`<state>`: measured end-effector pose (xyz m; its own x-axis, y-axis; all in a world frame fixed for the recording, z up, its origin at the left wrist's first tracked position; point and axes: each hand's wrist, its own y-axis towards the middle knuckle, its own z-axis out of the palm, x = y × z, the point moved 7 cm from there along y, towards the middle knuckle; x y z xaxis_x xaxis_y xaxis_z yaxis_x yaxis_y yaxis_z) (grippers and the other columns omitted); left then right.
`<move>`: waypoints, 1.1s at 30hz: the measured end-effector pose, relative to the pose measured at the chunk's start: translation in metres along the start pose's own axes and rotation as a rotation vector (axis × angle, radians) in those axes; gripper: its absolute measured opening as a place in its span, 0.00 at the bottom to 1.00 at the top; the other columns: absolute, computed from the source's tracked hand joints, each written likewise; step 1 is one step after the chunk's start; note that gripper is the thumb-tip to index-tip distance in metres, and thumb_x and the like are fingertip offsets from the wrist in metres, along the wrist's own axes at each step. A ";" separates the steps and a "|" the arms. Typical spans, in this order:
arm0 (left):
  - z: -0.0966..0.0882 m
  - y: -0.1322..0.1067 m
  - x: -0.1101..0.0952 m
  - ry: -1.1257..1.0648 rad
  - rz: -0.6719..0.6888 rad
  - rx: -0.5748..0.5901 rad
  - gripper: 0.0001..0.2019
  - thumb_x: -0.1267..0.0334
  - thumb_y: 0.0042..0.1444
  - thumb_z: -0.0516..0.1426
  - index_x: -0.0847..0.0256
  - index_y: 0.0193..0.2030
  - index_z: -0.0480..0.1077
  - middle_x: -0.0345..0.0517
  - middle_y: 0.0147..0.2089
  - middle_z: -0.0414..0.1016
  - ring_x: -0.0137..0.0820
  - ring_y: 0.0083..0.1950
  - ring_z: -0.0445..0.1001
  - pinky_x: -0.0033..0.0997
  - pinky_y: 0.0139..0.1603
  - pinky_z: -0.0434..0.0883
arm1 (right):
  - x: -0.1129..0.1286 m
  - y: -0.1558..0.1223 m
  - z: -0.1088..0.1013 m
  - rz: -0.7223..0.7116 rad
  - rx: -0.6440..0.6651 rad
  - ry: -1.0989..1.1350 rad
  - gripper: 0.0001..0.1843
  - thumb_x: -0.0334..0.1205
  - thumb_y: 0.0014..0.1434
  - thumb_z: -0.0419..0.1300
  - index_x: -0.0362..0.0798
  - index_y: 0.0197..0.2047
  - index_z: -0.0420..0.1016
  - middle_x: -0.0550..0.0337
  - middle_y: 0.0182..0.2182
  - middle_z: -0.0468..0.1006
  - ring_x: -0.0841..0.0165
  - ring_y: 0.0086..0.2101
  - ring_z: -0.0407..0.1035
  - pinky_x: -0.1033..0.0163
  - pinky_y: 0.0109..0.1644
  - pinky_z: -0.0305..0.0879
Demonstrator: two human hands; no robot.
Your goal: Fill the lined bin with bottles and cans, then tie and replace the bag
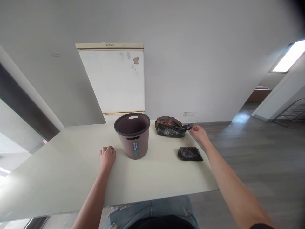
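My right hand [197,131] pinches the gathered end of a filled black plastic bag [170,127] at the table's far right. Something reddish shows through the thin plastic. Nearer to me, below that hand, lies a smaller folded black plastic bag [190,154], not touched. My left hand [107,156] rests on the table with nothing in it, its fingers loosely bent and slightly apart. Just right of it stands an upright mauve trash bin [132,136] with a dark rim, two handle slots and a teal label. Little of the bin's inside shows.
The pale table [162,178] ends close to my body in front and beside my right forearm. Behind it stand a white refrigerator [119,79] and a grey wall [190,73] with a socket. Grey wooden floor [247,159] extends on the right, with a metal rack [292,111] farther off.
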<state>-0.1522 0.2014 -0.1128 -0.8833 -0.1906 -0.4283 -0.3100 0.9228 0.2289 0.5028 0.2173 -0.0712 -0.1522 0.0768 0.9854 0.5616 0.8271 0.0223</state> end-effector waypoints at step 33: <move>-0.085 -0.116 -0.078 -0.569 0.311 -0.298 0.10 0.57 0.70 0.52 0.57 0.45 0.72 0.40 0.29 0.75 0.30 0.30 0.74 0.27 0.38 0.68 | 0.027 -0.300 0.169 0.465 0.576 0.917 0.25 0.56 0.62 0.68 0.51 0.57 0.81 0.53 0.57 0.82 0.53 0.62 0.70 0.44 0.69 0.65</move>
<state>-0.0771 0.0805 -0.0321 -0.6512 0.3463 -0.6753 -0.2281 0.7594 0.6093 0.1928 0.0651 -0.0793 0.7440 0.2026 0.6368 -0.0769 0.9725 -0.2196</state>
